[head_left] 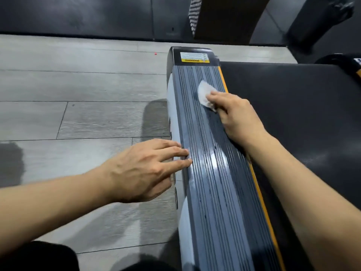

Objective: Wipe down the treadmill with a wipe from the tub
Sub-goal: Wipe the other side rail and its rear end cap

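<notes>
The treadmill's ribbed grey side rail runs from the bottom of the view up to a black end cap with a yellow warning label. Its black belt lies to the right, past a yellow strip. A white wipe lies flat on the rail near the far end. My right hand grips the wipe's near edge and presses it onto the rail. My left hand rests with straight fingertips on the rail's left edge, holding nothing. The tub is out of view.
Grey wood-look floor spreads to the left of the treadmill. Dark rubber mats lie beyond it. A black upright frame and a dark bin-like shape stand at the far end. Dark clothing shows at the bottom left.
</notes>
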`<state>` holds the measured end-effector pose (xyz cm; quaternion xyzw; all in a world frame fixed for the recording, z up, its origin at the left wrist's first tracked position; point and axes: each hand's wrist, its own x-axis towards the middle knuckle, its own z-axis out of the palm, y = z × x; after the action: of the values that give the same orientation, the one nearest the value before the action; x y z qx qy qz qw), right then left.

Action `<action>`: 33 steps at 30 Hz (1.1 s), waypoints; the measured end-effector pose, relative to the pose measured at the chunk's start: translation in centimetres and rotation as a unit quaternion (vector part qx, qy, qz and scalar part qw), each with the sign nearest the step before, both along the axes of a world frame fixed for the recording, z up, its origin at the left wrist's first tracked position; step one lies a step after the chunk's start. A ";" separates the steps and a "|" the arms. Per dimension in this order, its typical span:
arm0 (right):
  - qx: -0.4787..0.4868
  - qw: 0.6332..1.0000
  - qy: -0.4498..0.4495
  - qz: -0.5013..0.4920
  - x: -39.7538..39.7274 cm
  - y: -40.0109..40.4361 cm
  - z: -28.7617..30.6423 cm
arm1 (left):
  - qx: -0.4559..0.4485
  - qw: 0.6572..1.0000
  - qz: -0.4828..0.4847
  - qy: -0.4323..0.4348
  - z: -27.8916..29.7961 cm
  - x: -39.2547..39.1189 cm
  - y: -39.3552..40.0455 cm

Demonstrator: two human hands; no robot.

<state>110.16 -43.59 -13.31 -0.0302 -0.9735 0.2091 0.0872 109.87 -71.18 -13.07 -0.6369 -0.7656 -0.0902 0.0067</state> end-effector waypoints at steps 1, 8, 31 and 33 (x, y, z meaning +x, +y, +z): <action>-0.017 0.998 -0.008 0.053 0.2 -1.4 -0.1 | -0.015 1.000 -0.016 0.008 0.5 -0.4 0.1; 0.009 0.979 -0.024 0.202 -4.2 -0.2 0.3 | -0.087 0.993 -0.083 0.008 2.2 -2.8 1.1; -0.001 0.992 -0.030 0.124 -14.2 -0.8 0.2 | 0.030 0.997 -0.063 -0.022 0.3 -7.6 5.0; -0.008 0.989 -0.022 0.145 -9.7 -1.2 -0.3 | 0.048 0.997 -0.063 -0.022 -0.1 -7.7 4.8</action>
<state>100.42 -44.75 -13.66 0.1064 -0.9675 0.2267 0.0347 102.15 -66.34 -13.15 -0.6809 -0.7184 -0.1414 0.0148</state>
